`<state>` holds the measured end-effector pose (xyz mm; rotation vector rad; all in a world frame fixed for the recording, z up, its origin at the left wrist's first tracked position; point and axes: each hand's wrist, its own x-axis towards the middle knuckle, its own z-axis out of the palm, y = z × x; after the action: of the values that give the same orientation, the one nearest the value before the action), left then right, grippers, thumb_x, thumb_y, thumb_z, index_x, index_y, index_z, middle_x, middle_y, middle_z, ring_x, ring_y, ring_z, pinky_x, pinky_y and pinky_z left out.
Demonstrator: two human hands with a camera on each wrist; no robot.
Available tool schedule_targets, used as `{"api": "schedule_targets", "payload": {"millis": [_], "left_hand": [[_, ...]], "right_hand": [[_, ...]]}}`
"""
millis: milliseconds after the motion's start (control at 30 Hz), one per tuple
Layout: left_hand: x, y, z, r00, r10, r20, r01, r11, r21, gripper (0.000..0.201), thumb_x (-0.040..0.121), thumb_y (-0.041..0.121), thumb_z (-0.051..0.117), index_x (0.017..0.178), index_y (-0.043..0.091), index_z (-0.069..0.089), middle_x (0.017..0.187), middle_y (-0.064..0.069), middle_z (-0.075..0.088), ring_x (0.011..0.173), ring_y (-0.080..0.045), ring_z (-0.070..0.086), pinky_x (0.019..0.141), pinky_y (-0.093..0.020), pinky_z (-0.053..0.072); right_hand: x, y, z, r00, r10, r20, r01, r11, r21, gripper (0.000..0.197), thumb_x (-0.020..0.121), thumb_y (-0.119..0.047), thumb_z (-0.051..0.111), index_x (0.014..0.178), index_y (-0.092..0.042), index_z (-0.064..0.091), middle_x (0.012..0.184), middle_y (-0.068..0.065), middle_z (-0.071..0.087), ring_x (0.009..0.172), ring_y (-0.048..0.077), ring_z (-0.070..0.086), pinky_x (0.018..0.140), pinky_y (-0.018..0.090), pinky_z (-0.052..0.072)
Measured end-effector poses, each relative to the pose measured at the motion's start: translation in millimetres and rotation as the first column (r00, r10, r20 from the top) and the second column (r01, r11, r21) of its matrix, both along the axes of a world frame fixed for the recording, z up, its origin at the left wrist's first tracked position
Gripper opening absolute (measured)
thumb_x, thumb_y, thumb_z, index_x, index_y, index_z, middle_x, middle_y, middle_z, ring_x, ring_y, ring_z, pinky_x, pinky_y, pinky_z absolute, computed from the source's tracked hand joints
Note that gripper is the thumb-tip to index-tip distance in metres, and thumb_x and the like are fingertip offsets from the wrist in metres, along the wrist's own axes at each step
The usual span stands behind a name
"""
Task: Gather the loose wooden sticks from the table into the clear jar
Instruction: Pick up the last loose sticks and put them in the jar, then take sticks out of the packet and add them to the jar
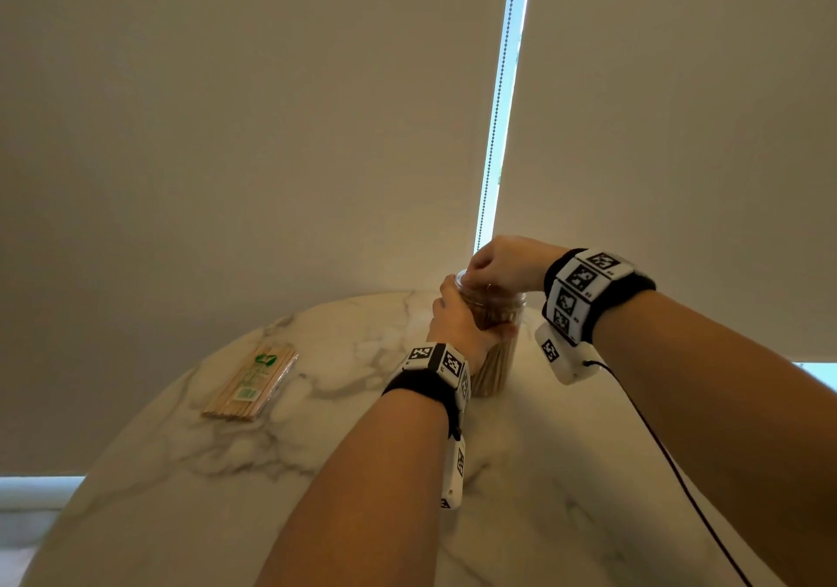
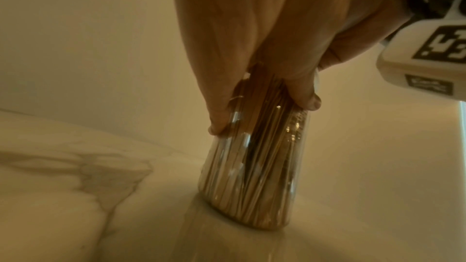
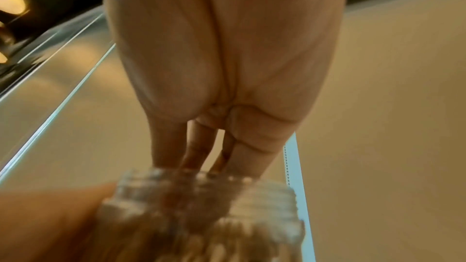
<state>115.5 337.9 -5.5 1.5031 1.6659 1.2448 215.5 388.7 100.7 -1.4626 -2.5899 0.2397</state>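
Observation:
A clear jar (image 1: 496,351) (image 2: 252,176) stands upright on the marble table (image 1: 317,496), packed with thin wooden sticks (image 1: 491,373) (image 2: 262,146). My left hand (image 1: 457,319) (image 2: 252,47) grips the jar's upper body, thumb and fingers wrapped round it. My right hand (image 1: 498,264) (image 3: 206,166) hovers over the jar's open threaded mouth (image 3: 201,196), its fairly straight fingers (image 3: 194,146) pointing down into it. The fingertips are hidden behind the rim, and no stick shows between the fingers above it.
A plastic-wrapped packet of wooden sticks (image 1: 253,382) lies flat on the table's left side. A dark cable (image 1: 670,464) trails from my right wrist across the table's right part. Behind the round table hang pale blinds with a bead cord (image 1: 498,101).

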Motion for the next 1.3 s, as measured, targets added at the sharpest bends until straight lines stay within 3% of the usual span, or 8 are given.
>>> {"api": "schedule_targets", "payload": {"millis": [167,367,567,733,867,1067,1200,1300], "left_hand": [[1.0,1.4,-0.2,1.0,0.001,0.001,-0.001,1.0,0.007,0.114,0.071,0.04,0.086,0.154,0.028,0.008,0.145,-0.006,0.036,0.13,-0.029,0.045,0.106,-0.047,0.045],[-23.6,-16.2,6.4,0.987,-0.109,-0.119,0.084,0.976,-0.2,0.141,0.067,0.05,0.086,0.155,0.022,-0.02,0.157,-0.013,0.033,0.137,-0.032,0.043,0.107,-0.04,0.04],[-151.7,-54.5,13.2,0.772,0.084,-0.629,-0.332,0.899,-0.287,0.058,0.094,0.048,0.059,0.134,0.007,0.054,0.136,-0.012,0.059,0.121,-0.03,0.057,0.098,-0.035,0.045],[-212.6,-94.0,-2.8,0.632,-0.041,-0.774,-0.477,0.767,-0.43,0.048,0.091,0.037,0.066,0.128,0.007,0.06,0.125,-0.01,0.064,0.112,-0.026,0.062,0.09,-0.031,0.048],[-209.8,-109.4,-13.5,0.583,-0.048,-0.811,-0.485,0.78,-0.395,0.044,0.082,0.034,0.073,0.117,0.009,0.067,0.109,-0.008,0.07,0.098,-0.024,0.066,0.081,-0.029,0.052],[-157.4,-143.8,8.4,0.786,0.04,-0.618,-0.247,0.935,-0.253,0.052,0.095,0.059,0.046,0.092,0.011,0.066,0.087,-0.008,0.068,0.077,-0.024,0.062,0.075,-0.032,0.051],[-123.4,-167.9,29.8,0.878,-0.124,-0.462,-0.007,0.962,-0.272,0.026,0.096,0.034,0.05,0.111,0.022,0.068,0.098,-0.003,0.071,0.082,-0.021,0.069,0.068,-0.031,0.061],[-107.3,-174.8,36.7,0.883,-0.207,-0.422,0.117,0.966,-0.231,0.026,0.095,0.025,0.051,0.113,0.028,0.069,0.102,0.001,0.07,0.091,-0.017,0.066,0.073,-0.027,0.056]], "right_hand": [[0.4,-3.6,2.8,0.996,0.004,0.09,-0.001,1.0,-0.025,0.007,0.089,-0.035,0.068,0.083,-0.035,0.072,0.091,-0.01,0.067,0.094,0.016,0.061,0.081,0.029,0.049],[0.0,-15.6,-8.3,0.997,-0.011,-0.073,0.027,0.975,0.219,0.018,0.095,-0.036,0.059,0.094,-0.024,0.073,0.096,-0.003,0.069,0.087,0.016,0.059,0.073,0.026,0.04],[2.2,-64.8,-14.7,0.96,0.133,-0.248,-0.012,0.9,0.436,0.017,0.096,-0.03,0.058,0.092,-0.02,0.07,0.082,-0.005,0.061,0.078,0.017,0.058,0.069,0.026,0.038],[-12.6,-111.5,-43.3,0.967,0.11,-0.23,-0.06,0.975,0.214,0.022,0.096,-0.038,0.057,0.089,-0.022,0.07,0.085,-0.006,0.066,0.083,0.015,0.061,0.08,0.034,0.051],[-22.5,-139.4,-71.1,0.98,0.129,-0.155,-0.127,0.992,0.022,0.022,0.096,-0.041,0.058,0.097,-0.024,0.073,0.089,-0.008,0.07,0.082,0.008,0.064,0.073,0.022,0.049],[-29.2,-158.9,-82.5,0.985,0.166,-0.055,-0.169,0.984,-0.062,0.045,0.095,-0.04,0.061,0.138,-0.03,0.049,0.126,-0.003,0.06,0.102,0.013,0.06,0.088,0.024,0.046],[-23.2,-167.5,-81.3,0.978,0.129,-0.163,-0.129,0.992,0.011,0.063,0.097,-0.035,0.059,0.153,-0.03,0.03,0.149,0.001,0.037,0.119,0.02,0.056,0.101,0.029,0.043],[-11.6,-172.4,-80.7,0.974,0.102,-0.202,-0.092,0.994,0.059,0.04,0.101,-0.028,0.052,0.141,-0.026,0.05,0.135,-0.001,0.052,0.119,0.019,0.056,0.102,0.032,0.046]]}}
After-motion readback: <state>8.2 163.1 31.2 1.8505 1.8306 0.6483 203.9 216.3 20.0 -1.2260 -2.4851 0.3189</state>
